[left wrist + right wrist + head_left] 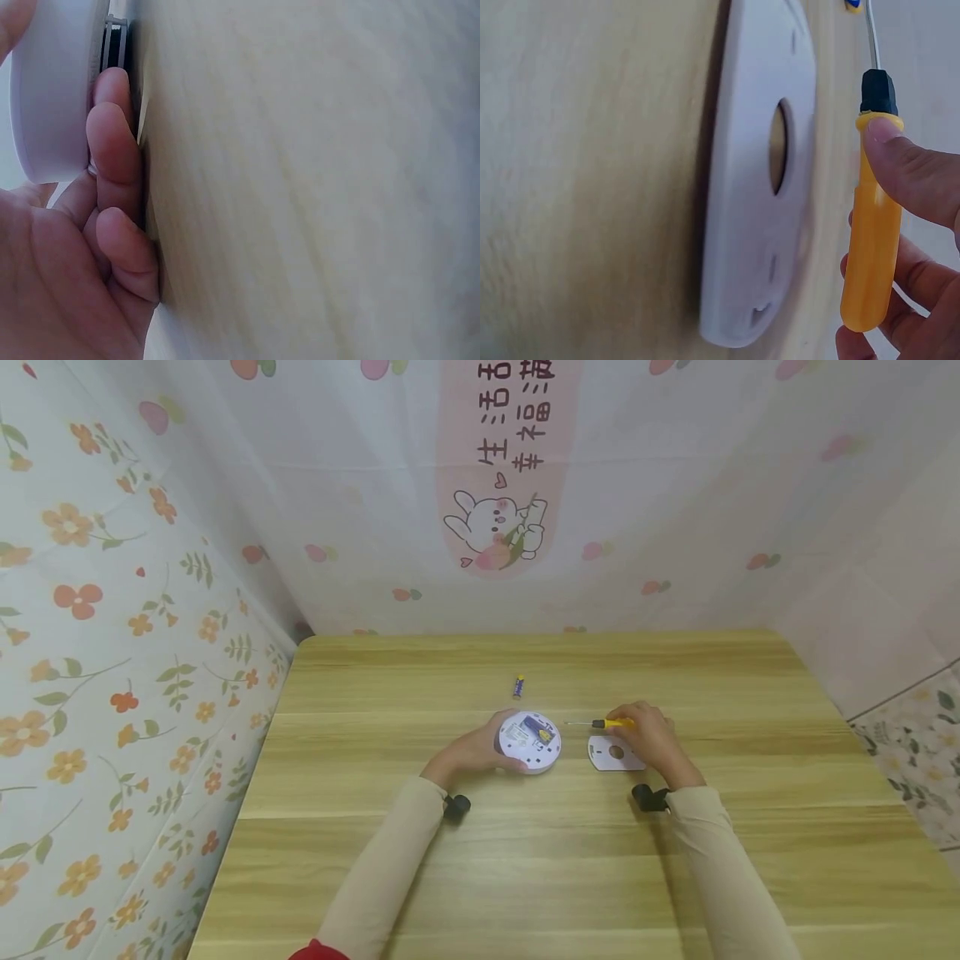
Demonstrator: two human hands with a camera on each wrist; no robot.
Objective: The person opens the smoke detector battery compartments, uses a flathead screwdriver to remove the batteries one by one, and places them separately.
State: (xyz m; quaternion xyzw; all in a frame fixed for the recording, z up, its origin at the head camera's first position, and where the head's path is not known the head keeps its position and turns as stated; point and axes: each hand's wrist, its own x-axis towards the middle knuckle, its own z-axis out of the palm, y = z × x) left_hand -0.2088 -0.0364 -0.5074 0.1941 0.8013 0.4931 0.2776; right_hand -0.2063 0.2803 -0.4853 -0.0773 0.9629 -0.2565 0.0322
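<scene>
My left hand [474,750] grips a round white smoke detector [516,753] by its side, with the back turned up toward the head camera. A blue and yellow battery [544,734] shows in its open compartment. Seen from the left wrist, curled fingers [116,146] lie under the detector [52,97], close to the tabletop. A yellow-handled screwdriver [874,240] is in my right hand [654,743], thumb along the top of the handle, its thin shaft pointing left toward the detector. Below that hand lies a white mounting plate [602,757] with a round hole, partly covered by it.
A loose blue and yellow battery [518,687] lies on the wooden table [360,860], beyond the detector. Patterned curtains [360,510] hang behind the table and along its left side.
</scene>
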